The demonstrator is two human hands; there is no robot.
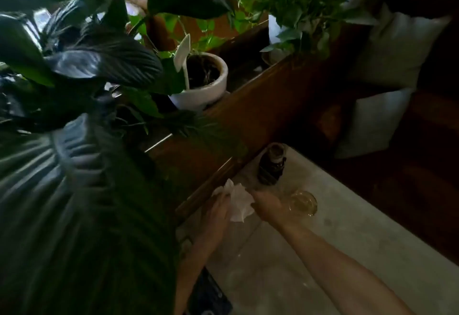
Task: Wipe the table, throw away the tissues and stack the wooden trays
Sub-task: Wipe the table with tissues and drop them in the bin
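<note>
A crumpled white tissue (238, 201) lies on the pale grey table (347, 235) near its far left corner, against the wooden ledge. My left hand (217, 211) rests on the tissue's left side with fingers curled over it. My right hand (267, 204) touches the tissue's right edge, fingers bent toward it. Whether either hand grips the tissue firmly is hard to tell through the blur. No wooden trays are in view.
A dark jar (272, 165) stands just behind the hands and a clear glass (303, 203) sits right of my right hand. Large dark leaves (82, 190) block the left half. A white plant pot (201, 83) sits on the wooden ledge (260, 111). A cushioned bench (377, 120) runs along the right.
</note>
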